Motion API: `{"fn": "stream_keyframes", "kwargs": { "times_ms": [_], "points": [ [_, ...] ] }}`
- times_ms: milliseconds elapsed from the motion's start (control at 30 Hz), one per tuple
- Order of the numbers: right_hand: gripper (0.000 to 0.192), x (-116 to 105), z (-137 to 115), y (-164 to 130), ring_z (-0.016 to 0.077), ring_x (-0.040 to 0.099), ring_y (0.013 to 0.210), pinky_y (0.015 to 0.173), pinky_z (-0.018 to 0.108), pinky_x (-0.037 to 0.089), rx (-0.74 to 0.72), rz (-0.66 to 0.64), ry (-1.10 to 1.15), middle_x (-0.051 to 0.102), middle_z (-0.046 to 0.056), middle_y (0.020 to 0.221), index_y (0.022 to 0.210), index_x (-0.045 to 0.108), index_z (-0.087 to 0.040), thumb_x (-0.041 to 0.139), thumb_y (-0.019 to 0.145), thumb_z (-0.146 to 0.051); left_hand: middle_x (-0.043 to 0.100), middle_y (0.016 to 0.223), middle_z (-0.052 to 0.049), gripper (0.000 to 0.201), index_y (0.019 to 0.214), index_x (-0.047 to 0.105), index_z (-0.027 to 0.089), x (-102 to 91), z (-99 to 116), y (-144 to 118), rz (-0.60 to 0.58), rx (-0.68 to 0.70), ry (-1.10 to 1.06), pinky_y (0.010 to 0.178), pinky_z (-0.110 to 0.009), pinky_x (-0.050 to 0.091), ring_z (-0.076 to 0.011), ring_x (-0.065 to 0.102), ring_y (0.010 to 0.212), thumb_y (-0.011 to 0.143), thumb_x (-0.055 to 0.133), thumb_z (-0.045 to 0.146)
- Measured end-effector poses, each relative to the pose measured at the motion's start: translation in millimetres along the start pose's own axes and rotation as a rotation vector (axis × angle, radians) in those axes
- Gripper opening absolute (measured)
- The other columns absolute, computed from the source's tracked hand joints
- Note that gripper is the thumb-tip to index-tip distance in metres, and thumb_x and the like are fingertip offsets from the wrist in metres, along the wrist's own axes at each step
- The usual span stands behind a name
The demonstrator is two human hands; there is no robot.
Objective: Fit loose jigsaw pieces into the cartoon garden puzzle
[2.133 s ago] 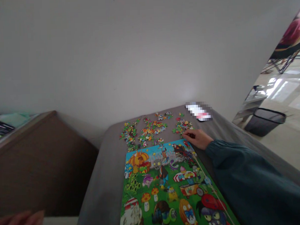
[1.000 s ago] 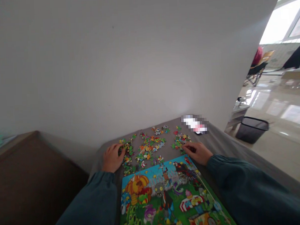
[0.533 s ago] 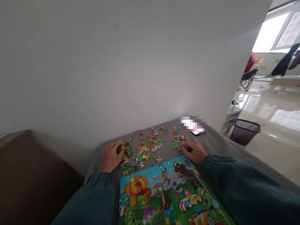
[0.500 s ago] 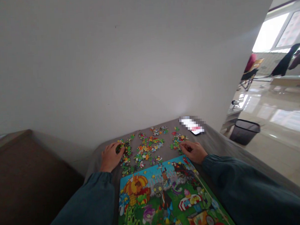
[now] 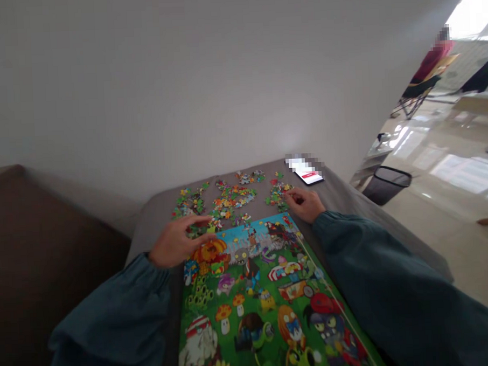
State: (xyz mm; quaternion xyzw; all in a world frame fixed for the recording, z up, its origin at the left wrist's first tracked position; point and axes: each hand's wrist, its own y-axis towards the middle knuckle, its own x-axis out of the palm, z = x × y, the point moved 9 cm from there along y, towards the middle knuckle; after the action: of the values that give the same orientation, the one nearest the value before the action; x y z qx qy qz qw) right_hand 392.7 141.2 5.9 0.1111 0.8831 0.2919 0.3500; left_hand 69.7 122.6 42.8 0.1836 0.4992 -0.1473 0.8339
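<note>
Two hands: both over the far half of a grey-covered table (image 5: 156, 219), dark teal sleeves to the wrists.
Left hand (image 5: 177, 244): lifted, pinching a small green puzzle piece (image 5: 211, 227) between thumb and fingertips.
Right hand (image 5: 307, 203): loosely curled, fingertips on the rightmost heap of loose pieces (image 5: 277, 194); any grip cannot be told.
Picture sheet (image 5: 257, 301): bright cartoon scene, flat, nearer than the heaps.
Phone (image 5: 306, 172): far right corner.
Room: plain pale wall (image 5: 183, 88); brown sofa (image 5: 32, 257) left; black bin (image 5: 385, 183) on glossy floor right.
</note>
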Motion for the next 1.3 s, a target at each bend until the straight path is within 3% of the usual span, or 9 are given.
{"fn": "stream_keyframes", "kwargs": {
  "times_ms": [100, 167, 267, 367, 567, 833, 1067, 1300],
  "points": [
    [0.024, -1.4, 3.1, -0.6, 0.0081, 0.039, 0.044, 0.048, 0.022, 0.033, 0.018, 0.007, 0.028, 0.045, -0.004, 0.048, 0.076, 0.066, -0.014, 0.054, 0.082, -0.034, 0.068, 0.108, -0.003, 0.048, 0.109, 0.065, 0.025, 36.1, 47.6, -19.1, -0.300, 0.136, 0.019, 0.087, -0.032, 0.046, -0.0214, 0.061, 0.097, 0.078, 0.058, 0.061],
    [0.024, -1.6, 3.7, -1.0, 0.0078, 0.038, 0.044, 0.048, 0.022, 0.032, 0.021, 0.011, 0.040, 0.045, -0.004, 0.048, 0.076, 0.066, -0.014, 0.055, 0.082, -0.034, 0.066, 0.108, -0.003, 0.043, 0.110, 0.064, 0.026, 52.2, 86.3, -36.8, -0.415, 0.248, 0.018, 0.090, -0.034, 0.044, -0.0215, 0.059, 0.101, 0.080, 0.060, 0.056],
    [0.024, -1.2, 4.2, -0.5, 0.0077, 0.038, 0.045, 0.049, 0.022, 0.031, 0.016, 0.010, 0.055, 0.045, -0.004, 0.049, 0.077, 0.066, -0.014, 0.055, 0.083, -0.035, 0.064, 0.104, -0.002, 0.038, 0.104, 0.063, 0.025, 69.9, 134.8, -64.0, -0.506, 0.356, 0.010, 0.087, -0.035, 0.043, -0.0217, 0.058, 0.098, 0.077, 0.066, 0.052],
    [0.025, 2.2, 5.6, 1.0, 0.0080, 0.038, 0.045, 0.050, 0.022, 0.032, 0.013, -0.024, 0.068, 0.046, -0.004, 0.049, 0.077, 0.065, -0.014, 0.053, 0.084, -0.035, 0.063, 0.105, -0.003, 0.040, 0.103, 0.061, 0.024, 83.6, 160.3, -82.5, -0.514, 0.409, 0.006, 0.089, -0.039, 0.042, -0.0233, 0.055, 0.100, 0.075, 0.069, 0.051],
    [0.026, 6.1, 8.7, 2.8, 0.0078, 0.038, 0.046, 0.051, 0.022, 0.032, 0.016, -0.059, 0.079, 0.046, -0.004, 0.051, 0.078, 0.063, -0.014, 0.052, 0.085, -0.037, 0.062, 0.107, -0.004, 0.041, 0.099, 0.061, 0.023, 105.2, 167.0, -90.6, -0.500, 0.375, 0.022, 0.089, -0.043, 0.043, -0.0261, 0.054, 0.102, 0.076, 0.065, 0.055],
    [0.027, 6.8, 4.5, 2.9, 0.0075, 0.038, 0.048, 0.052, 0.022, 0.032, 0.013, -0.080, 0.071, 0.046, -0.005, 0.051, 0.078, 0.063, -0.015, 0.052, 0.086, -0.038, 0.063, 0.107, -0.003, 0.040, 0.107, 0.061, 0.026, 104.5, 164.4, -86.7, -0.474, 0.357, 0.064, 0.089, -0.044, 0.043, -0.0263, 0.056, 0.100, 0.077, 0.067, 0.051],
    [0.027, 6.1, 1.7, 2.7, 0.0073, 0.038, 0.048, 0.052, 0.022, 0.033, -0.004, -0.084, 0.072, 0.045, -0.005, 0.052, 0.079, 0.063, -0.015, 0.051, 0.087, -0.038, 0.065, 0.105, -0.001, 0.027, 0.105, 0.062, 0.028, 118.4, 171.9, -97.6, -0.606, 0.411, 0.048, 0.084, -0.038, 0.046, -0.0238, 0.058, 0.097, 0.081, 0.067, 0.039],
    [0.026, 9.0, 4.8, 2.5, 0.0076, 0.038, 0.049, 0.053, 0.023, 0.033, -0.012, -0.105, 0.063, 0.046, -0.005, 0.053, 0.081, 0.062, -0.015, 0.050, 0.088, -0.038, 0.065, 0.109, 0.000, 0.031, 0.110, 0.060, 0.028, 122.8, 185.1, -102.6, -0.616, 0.507, 0.009, 0.083, -0.038, 0.048, -0.0231, 0.059, 0.097, 0.082, 0.067, 0.038]
  ]
}}
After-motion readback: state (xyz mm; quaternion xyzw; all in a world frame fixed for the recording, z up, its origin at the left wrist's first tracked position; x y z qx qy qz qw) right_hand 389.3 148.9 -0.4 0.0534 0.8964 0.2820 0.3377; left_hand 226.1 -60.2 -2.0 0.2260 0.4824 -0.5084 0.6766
